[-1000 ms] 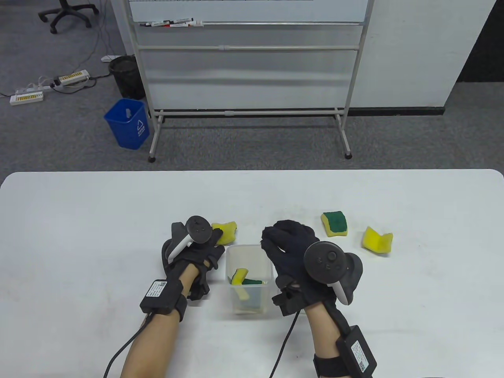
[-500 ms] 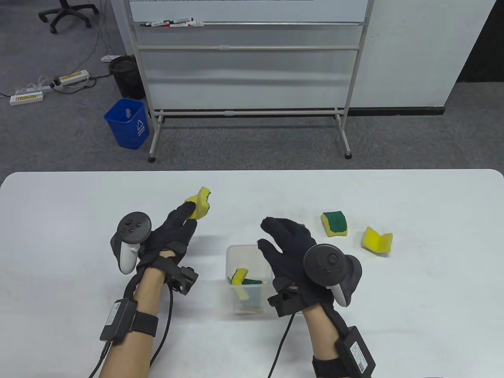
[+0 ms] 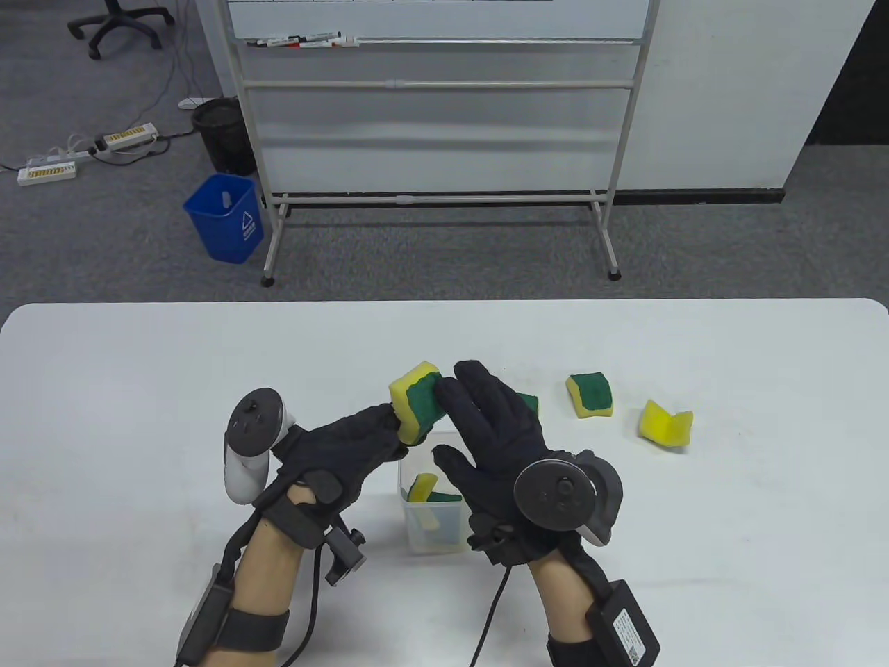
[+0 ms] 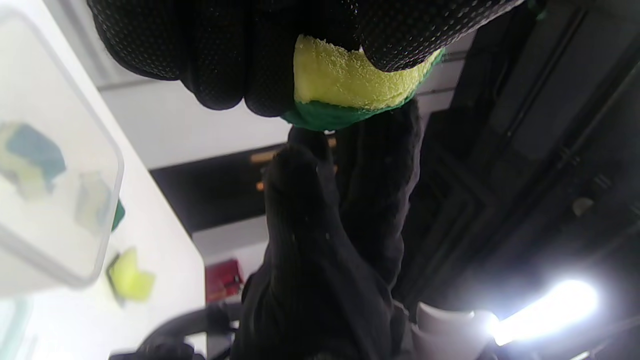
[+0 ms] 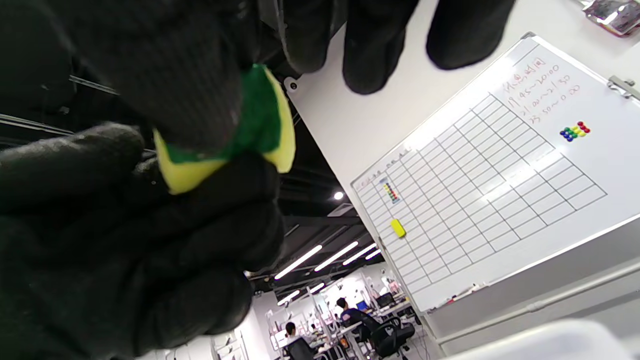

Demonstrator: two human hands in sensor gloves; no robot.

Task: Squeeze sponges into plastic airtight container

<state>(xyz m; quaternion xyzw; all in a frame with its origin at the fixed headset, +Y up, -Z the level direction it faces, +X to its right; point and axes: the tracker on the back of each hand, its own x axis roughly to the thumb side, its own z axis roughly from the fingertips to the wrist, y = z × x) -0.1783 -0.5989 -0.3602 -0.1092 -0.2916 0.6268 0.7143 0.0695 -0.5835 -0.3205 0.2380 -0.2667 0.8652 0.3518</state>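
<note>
My left hand grips a yellow sponge with a green face and holds it above the far rim of the clear plastic container. My right hand has its fingers stretched out, their tips resting on the sponge's green face, with the thumb apart. Two sponges lie inside the container. In the left wrist view my fingers wrap the sponge. In the right wrist view the sponge is pressed between the gloves.
Three more sponges lie on the white table to the right: a green one partly behind my right hand, a green-topped one and a folded yellow one. A whiteboard stand is beyond the table.
My left hand picked the sponge up from the table beside the container, swung it out to the far left, then brought it over the container. My right hand reached forward onto it.
</note>
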